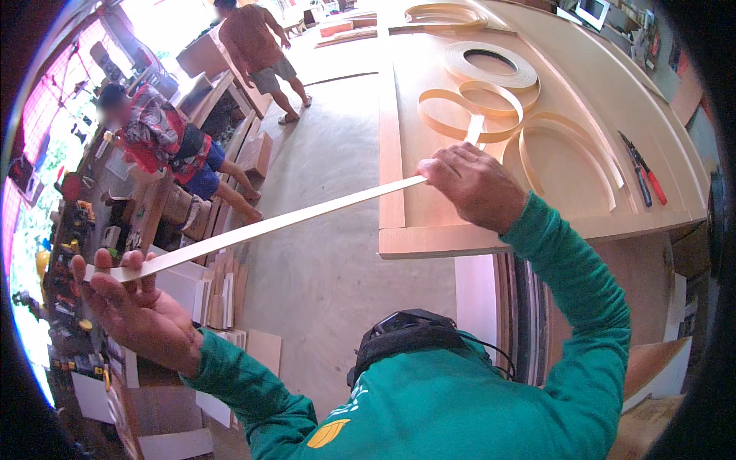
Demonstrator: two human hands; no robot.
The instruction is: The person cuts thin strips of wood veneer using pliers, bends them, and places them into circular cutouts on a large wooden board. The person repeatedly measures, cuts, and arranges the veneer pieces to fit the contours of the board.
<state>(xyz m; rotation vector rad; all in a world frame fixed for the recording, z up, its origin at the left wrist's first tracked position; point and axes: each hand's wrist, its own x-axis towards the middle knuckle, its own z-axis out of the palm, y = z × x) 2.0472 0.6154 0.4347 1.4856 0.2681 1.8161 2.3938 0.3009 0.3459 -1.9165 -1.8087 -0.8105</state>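
Note:
A long, thin, pale strip of edge banding (284, 223) stretches slantwise across the view, raised above the floor. My left hand (153, 316), palm up at the lower left, holds its free end between thumb and fingers. Over the near part of the wooden panel (437, 242), my right hand (477, 188) is closed round the strip. Beyond that hand, a short piece of the band shows, and loose loops (429, 116) of similar band lie on the panel. Farther back lies a flat coiled roll (526, 74). Cutting pliers (637, 161) with red and blue handles rest at the right.
At the left, a person in a red patterned top (165, 134) bends beside a cluttered workbench (146, 203). Another person in a brown shirt (249, 38) stands farther back. Boards (218, 295) lean at the lower left. More looped banding (445, 14) lies at the panel's far end.

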